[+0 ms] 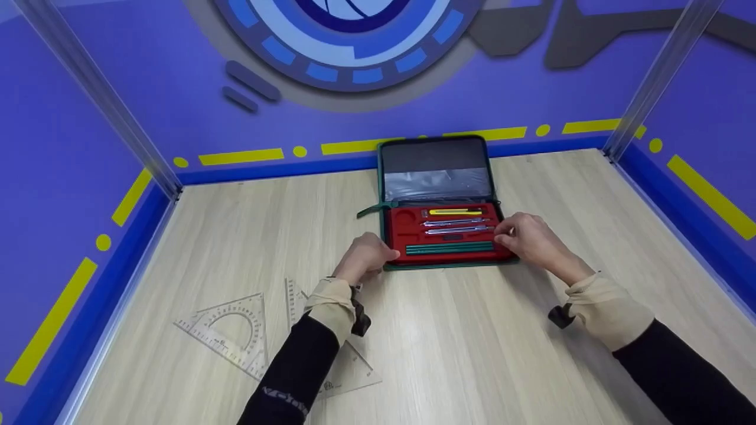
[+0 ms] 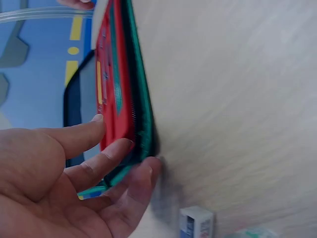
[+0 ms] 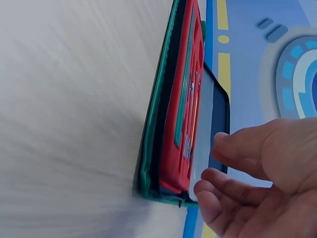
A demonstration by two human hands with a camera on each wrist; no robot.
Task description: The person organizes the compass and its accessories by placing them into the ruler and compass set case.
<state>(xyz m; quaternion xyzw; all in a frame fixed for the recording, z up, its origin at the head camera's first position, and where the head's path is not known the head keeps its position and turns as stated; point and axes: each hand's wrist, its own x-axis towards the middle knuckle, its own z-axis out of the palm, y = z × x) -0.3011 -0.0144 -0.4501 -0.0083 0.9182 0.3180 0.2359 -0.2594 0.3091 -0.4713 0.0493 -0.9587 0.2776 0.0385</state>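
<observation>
A zip case (image 1: 438,156) with a green edge lies open, its lid raised against the back wall. Inside is a red tray (image 1: 455,258) with a yellow utility knife (image 1: 455,211), silver drawing instruments (image 1: 456,231) and dark green pencils (image 1: 449,248). My left hand (image 1: 367,255) pinches the tray's front left corner, thumb on top, another fingertip at the case's green edge (image 2: 143,109). My right hand (image 1: 528,239) is beside the tray's right side, thumb and fingers bent and a little apart in the right wrist view.
A clear set square with a protractor arc (image 1: 236,330) lies on the table at left. Another clear set square (image 1: 354,381) is partly hidden under my left arm. A small white box (image 2: 196,223) shows in the left wrist view. Printed blue-purple walls (image 1: 331,130) enclose the table.
</observation>
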